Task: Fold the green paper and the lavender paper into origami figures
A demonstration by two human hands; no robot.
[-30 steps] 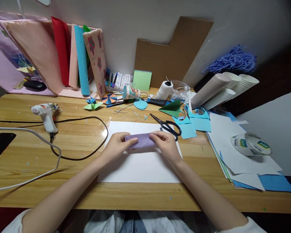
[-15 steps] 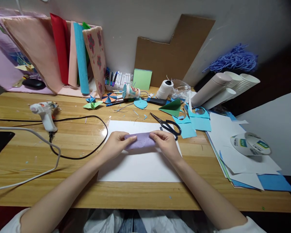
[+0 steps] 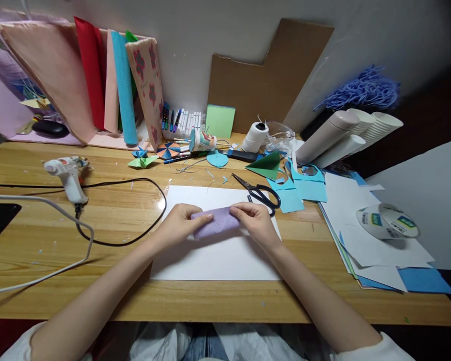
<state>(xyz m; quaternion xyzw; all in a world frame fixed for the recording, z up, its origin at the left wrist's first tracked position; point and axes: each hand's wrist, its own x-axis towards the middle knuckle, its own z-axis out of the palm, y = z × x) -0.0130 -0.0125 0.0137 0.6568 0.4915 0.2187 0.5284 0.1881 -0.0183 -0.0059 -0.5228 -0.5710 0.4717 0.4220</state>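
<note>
A strip of purple paper [image 3: 218,224] is held up between my two hands, just above a white sheet of paper [image 3: 218,263] on the wooden table. My left hand [image 3: 184,220] pinches its left end, thumb lying on the near face. At the other end, my right hand [image 3: 253,220] grips the upper right corner between thumb and fingers. The fingers behind the strip are partly hidden. Black-handled scissors [image 3: 261,194] lie partly on the sheet's far right corner, beyond my right hand, blades pointing away to the left.
A white glue gun [image 3: 69,178] with a looping black cord lies left. Cut blue paper [image 3: 291,198] and a folded green paper [image 3: 266,164] are beyond the scissors. A tape roll [image 3: 387,221] rests on stacked paper at right. Cardboard [image 3: 263,85] leans on the wall.
The purple strip has tilted slightly, its left end dropping a little lower and more of its face showing. Both hands keep their hold at nearly the same place.
</note>
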